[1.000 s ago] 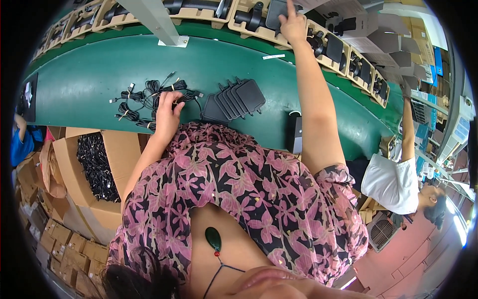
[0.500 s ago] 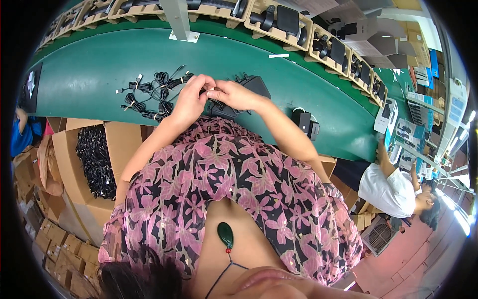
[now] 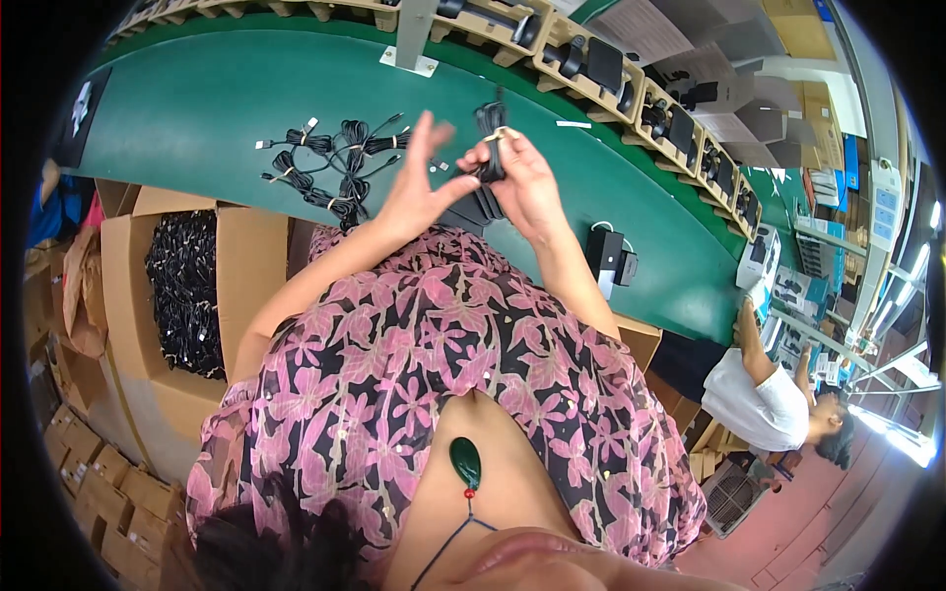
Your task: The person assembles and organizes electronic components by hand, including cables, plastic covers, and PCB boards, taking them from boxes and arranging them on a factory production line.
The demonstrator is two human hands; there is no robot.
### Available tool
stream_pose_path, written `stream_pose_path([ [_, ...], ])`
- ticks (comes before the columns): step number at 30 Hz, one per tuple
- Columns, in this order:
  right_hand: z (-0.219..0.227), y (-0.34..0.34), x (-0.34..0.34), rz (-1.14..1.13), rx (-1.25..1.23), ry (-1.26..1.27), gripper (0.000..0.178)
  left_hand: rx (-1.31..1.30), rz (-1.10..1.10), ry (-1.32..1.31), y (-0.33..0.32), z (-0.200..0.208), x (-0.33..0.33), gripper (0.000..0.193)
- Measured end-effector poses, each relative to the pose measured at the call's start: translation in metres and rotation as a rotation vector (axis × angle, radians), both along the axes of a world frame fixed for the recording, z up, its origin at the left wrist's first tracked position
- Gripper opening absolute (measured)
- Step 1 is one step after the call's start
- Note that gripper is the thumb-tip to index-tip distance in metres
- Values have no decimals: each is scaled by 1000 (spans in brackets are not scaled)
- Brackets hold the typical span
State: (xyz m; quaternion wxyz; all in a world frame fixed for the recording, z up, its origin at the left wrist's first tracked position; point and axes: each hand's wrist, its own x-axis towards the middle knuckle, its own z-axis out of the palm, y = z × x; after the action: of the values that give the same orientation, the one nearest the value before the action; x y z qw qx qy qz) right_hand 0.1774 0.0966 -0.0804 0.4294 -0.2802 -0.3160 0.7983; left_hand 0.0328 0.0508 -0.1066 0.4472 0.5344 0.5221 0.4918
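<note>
My right hand (image 3: 524, 187) is closed on a coiled black cable bundle (image 3: 490, 123), held up over the green table with a pale tie around it. My left hand (image 3: 422, 197) is spread just beside it. Its thumb reaches toward the bundle's lower end, and I cannot tell whether it touches; its fingertips are blurred. To the left lies a loose group of tied black cables (image 3: 350, 182) with light-coloured plugs. Dark flat pieces (image 3: 473, 212) lie below my hands, partly hidden by them.
A cardboard box (image 3: 251, 271) full of black cables stands at the left. Small black boxes (image 3: 605, 251) sit on the green table (image 3: 197, 108) to the right. Beige trays (image 3: 631, 103) of parts line the far side, past a metal post (image 3: 412, 34). A person in white (image 3: 759, 394) works at the right.
My hands have come apart. The right one now holds the cable bundle raised in plain sight, while the left has let go and opened. The whole view has shifted slightly.
</note>
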Motion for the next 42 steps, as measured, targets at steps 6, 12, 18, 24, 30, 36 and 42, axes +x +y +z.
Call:
stream_pose_path([
  [6, 13, 11, 15, -129, -19, -18, 32, -460, -559, -284, 1, -13, 6, 19],
  [12, 6, -2, 19, -8, 271, -527, 17, -459, -334, -255, 4, -29, -21, 17],
  [18, -15, -21, 12, 178, 986, -1183, 23, -480, -266, -444, 11, -44, -14, 16],
  [24, -26, 0, 19, -20, 692, -1139, 27, -187, -28, 4, 20, -59, -19, 16],
  [30, -14, 73, 37, -220, 236, -729, 36, -73, -75, 1111, 19, -87, -60, 56],
  [36, -3, 160, 75, -303, -239, -234, 13, 49, -91, 1122, -2, -84, -60, 66],
  [42, -47, 228, 125, -436, -684, -59, 13, -5, -126, 1100, -5, -80, -59, 68],
])
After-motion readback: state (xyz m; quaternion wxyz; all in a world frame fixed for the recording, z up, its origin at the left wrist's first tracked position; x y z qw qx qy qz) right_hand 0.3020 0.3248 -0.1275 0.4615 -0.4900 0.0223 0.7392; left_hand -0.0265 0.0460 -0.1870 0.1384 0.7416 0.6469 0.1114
